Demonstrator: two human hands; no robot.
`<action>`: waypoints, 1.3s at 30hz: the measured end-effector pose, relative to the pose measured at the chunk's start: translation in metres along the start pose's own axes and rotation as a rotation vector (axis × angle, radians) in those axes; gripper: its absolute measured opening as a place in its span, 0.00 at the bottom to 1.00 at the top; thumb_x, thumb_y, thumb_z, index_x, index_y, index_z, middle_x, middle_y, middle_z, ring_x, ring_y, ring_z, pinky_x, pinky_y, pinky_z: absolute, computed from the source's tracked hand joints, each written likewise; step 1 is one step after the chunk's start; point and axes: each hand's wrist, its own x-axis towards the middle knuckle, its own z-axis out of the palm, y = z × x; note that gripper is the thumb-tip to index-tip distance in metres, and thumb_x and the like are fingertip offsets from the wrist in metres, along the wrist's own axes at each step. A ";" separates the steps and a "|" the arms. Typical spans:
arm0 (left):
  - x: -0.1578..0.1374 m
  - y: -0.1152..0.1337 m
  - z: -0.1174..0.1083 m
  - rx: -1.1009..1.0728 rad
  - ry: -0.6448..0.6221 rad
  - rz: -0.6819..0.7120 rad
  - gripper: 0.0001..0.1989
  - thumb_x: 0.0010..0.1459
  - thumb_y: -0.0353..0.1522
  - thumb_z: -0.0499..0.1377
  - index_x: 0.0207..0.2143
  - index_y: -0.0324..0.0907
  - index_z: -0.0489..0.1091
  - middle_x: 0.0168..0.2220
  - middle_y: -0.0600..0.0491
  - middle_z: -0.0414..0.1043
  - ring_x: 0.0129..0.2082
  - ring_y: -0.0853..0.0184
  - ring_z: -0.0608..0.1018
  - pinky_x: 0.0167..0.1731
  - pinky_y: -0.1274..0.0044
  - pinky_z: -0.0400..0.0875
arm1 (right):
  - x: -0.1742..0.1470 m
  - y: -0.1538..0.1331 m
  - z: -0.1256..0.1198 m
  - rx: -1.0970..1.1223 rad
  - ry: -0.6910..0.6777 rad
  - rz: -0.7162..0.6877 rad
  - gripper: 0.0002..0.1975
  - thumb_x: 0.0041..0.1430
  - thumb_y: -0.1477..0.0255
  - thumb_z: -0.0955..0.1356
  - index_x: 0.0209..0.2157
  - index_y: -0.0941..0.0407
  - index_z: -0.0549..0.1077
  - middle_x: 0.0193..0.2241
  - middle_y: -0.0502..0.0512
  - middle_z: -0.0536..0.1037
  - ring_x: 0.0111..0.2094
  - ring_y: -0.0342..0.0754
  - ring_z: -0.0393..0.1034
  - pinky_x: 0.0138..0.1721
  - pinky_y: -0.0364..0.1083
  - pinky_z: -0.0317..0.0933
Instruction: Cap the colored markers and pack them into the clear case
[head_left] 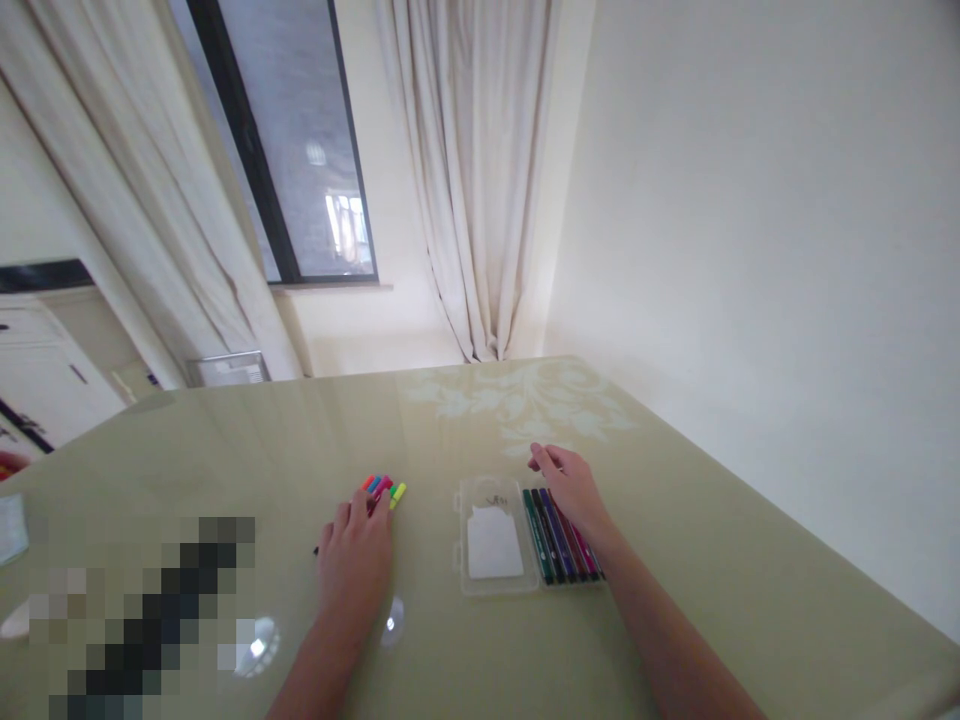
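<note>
Several bright felt-tip markers (398, 495) with orange, blue, pink, green and yellow ends lie in a bunch on the table. My left hand (355, 548) rests over them, its fingers curled down around the bunch and covering most of it. On the right lies an opened clear plastic marker case (466, 588). A white paper label (495, 545) shows in its left half. Dark green, black, purple, red and pink markers (551, 537) fill the other half side by side. Above them is my right hand (571, 487), fingers curled in with no marker showing in them; it hides part of the row.
The glossy greenish table (435, 660) has its far edge near a curtain (480, 180) and a white wall (780, 250) along its right. A pixelated dark object (154, 620) lies at the front left. A pale item (11, 528) sits at the left edge.
</note>
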 end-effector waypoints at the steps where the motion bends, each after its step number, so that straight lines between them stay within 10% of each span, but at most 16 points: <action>1: 0.001 -0.002 0.001 0.000 0.003 -0.019 0.21 0.69 0.28 0.49 0.59 0.45 0.72 0.53 0.43 0.73 0.49 0.54 0.74 0.45 0.66 0.70 | 0.000 0.002 0.001 -0.085 -0.027 -0.013 0.26 0.69 0.55 0.59 0.25 0.54 0.76 0.28 0.56 0.81 0.34 0.52 0.74 0.39 0.48 0.61; 5: 0.001 0.006 -0.004 -0.184 0.064 0.004 0.19 0.70 0.30 0.49 0.56 0.44 0.74 0.54 0.44 0.73 0.53 0.54 0.73 0.50 0.64 0.70 | -0.004 0.007 0.010 -0.408 -0.105 -0.088 0.26 0.72 0.59 0.59 0.23 0.54 0.74 0.26 0.56 0.79 0.32 0.51 0.71 0.37 0.47 0.57; 13: -0.032 0.061 -0.031 -0.691 -0.097 0.596 0.19 0.63 0.44 0.62 0.55 0.51 0.73 0.57 0.49 0.73 0.56 0.54 0.73 0.57 0.60 0.68 | -0.007 0.005 0.014 -0.533 -0.196 -0.176 0.24 0.74 0.60 0.60 0.26 0.54 0.76 0.29 0.55 0.77 0.34 0.49 0.71 0.37 0.46 0.55; 39: -0.032 0.065 -0.029 -0.763 -0.179 0.525 0.19 0.58 0.44 0.68 0.50 0.52 0.75 0.53 0.52 0.76 0.52 0.55 0.75 0.53 0.61 0.67 | 0.002 0.014 0.012 -0.397 -0.204 -0.080 0.29 0.72 0.55 0.60 0.20 0.55 0.70 0.23 0.53 0.75 0.29 0.47 0.68 0.34 0.45 0.52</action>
